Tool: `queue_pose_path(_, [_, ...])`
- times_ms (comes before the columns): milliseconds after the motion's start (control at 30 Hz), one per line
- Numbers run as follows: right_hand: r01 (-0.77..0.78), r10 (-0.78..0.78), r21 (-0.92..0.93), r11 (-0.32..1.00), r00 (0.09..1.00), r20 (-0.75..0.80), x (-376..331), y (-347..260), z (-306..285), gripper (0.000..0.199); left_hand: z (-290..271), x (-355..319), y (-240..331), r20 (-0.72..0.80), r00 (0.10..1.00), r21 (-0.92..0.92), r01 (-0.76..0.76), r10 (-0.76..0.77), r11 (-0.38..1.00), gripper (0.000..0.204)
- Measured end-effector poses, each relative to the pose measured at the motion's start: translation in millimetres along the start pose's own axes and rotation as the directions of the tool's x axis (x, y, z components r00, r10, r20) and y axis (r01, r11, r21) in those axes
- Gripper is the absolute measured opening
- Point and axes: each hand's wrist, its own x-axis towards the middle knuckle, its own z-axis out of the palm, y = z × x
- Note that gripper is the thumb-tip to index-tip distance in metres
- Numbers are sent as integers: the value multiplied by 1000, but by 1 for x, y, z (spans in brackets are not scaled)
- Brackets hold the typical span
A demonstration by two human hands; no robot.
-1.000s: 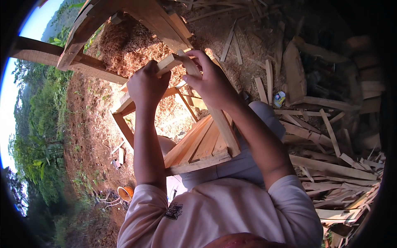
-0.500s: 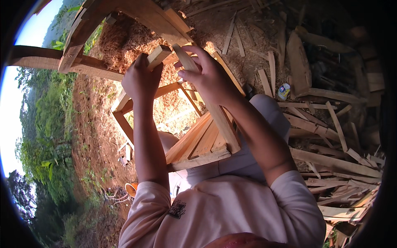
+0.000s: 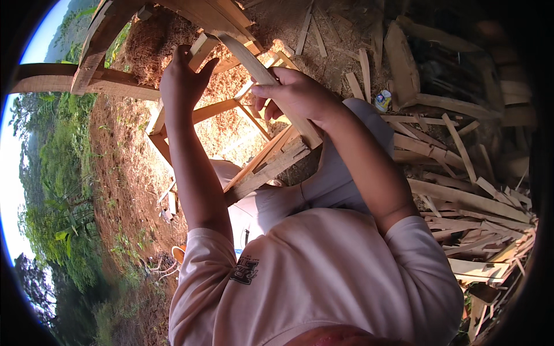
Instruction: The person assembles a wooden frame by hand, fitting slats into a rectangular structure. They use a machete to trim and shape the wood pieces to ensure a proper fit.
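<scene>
A wooden frame, shaped like a chair, stands in front of me with its slats seen nearly edge-on. My right hand is closed round a long flat wooden rail of it, thumb on top and fingers curled beneath. Near the frame's far left corner, my left hand lies against a squared wooden post. Its thumb is spread away from the fingers, and part of the post is hidden behind the hand.
Larger timber beams cross the upper left. Wood shavings cover the ground beyond the frame. Scrap strips pile up at the right, near a small can and a dark wooden frame. Greenery grows at the far left.
The wooden frame has tilted, so its slats now show nearly edge-on. My left hand has loosened from the post, its thumb lifting off. My right hand sits lower along the rail.
</scene>
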Motion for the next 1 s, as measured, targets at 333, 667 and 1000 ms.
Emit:
queue_pose_path(333, [54,-66,-77,996,986,-156,17,7,-5,26,-75,-93,110,239,956,-587,0,173,809,79])
queue_pose_path(667, [-93,93,4,996,995,-48,1,3,-3,32,-58,-128,139,521,847,-82,171,-104,982,48])
queue_pose_path(1000, [102,-194,-506,856,972,-132,-8,6,2,26,-53,-148,147,412,907,-163,168,-88,972,34])
